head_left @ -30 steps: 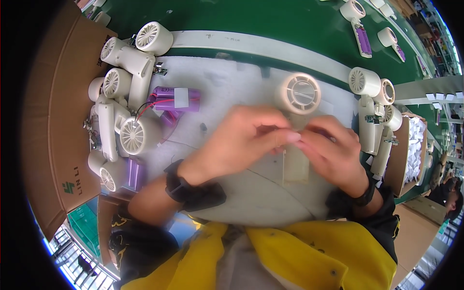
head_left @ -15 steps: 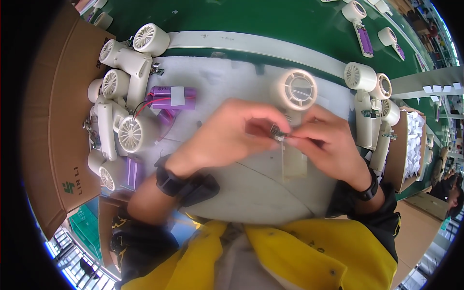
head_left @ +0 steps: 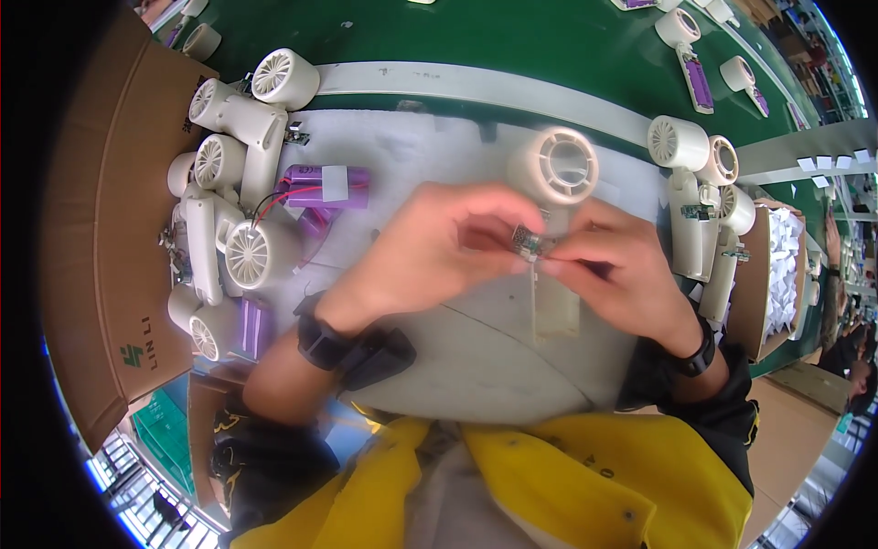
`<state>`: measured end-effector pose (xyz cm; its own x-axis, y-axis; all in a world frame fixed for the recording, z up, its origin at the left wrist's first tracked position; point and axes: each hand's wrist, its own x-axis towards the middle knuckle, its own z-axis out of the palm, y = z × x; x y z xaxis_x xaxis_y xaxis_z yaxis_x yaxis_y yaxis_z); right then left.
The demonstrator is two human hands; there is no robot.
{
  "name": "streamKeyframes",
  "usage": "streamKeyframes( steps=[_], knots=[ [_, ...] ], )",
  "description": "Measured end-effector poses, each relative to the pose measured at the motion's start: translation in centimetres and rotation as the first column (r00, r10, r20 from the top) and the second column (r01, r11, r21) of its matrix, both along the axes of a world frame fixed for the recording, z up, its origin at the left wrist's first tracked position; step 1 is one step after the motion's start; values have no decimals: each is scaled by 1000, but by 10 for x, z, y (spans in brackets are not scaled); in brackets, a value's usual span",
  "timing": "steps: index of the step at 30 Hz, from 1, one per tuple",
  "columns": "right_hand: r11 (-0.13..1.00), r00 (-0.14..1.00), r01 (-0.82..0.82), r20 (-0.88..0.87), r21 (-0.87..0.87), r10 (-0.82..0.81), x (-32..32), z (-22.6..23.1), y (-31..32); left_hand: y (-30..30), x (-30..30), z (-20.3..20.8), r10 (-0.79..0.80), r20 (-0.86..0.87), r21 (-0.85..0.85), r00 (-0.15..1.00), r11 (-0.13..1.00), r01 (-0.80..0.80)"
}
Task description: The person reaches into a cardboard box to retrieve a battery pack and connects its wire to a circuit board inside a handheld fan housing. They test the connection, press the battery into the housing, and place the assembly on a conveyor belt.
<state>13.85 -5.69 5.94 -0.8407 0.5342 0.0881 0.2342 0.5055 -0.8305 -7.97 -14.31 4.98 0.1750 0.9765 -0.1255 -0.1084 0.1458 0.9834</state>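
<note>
A small circuit board (head_left: 527, 242) is pinched between the thumb and fingers of my left hand (head_left: 439, 247). My right hand (head_left: 622, 265) meets it from the other side, thumb and forefinger closed together at the board's edge. Whatever sits between those right fingertips is too small to make out. Behind and below both hands lies a cream handheld fan (head_left: 554, 166), its round head pointing away from me and its opened handle (head_left: 556, 311) toward me. My hands hide the part where head and handle join.
Purple battery packs (head_left: 343, 188) with red and black wires lie left of my hands. Several cream fan housings (head_left: 261, 252) are piled beside a cardboard box (head_left: 101, 238). More fans (head_left: 679, 142) stand at right, near a box of white paper pieces (head_left: 783, 265). Beyond runs a green conveyor belt (head_left: 476, 46).
The circuit board has turned slightly between my fingers, so more of its face shows. Both hands stay in nearly the same place. Parts on the green belt have shifted a little.
</note>
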Motion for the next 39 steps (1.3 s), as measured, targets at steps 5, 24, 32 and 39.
streamKeyframes(
  steps=[5, 24, 32, 39],
  knots=[
    [1000, 999, 27, -22, 11, -27, 0, -1, -3, -1, 2, -1, 26, -94, 106, 995, 994, -16],
    [934, 970, 197, -194, 297, -143, -12, -17, -13, -1, 15, -3, 199, -413, 402, 889, 915, -18],
    [936, 970, 220, -161, 274, -181, -11, -11, -12, -4, 19, -7, 240, -391, 403, 889, 913, -69],
    [939, 970, 232, -128, 255, -205, -8, -10, -9, -2, 15, -12, 267, -408, 414, 873, 907, -84]
  ],
)
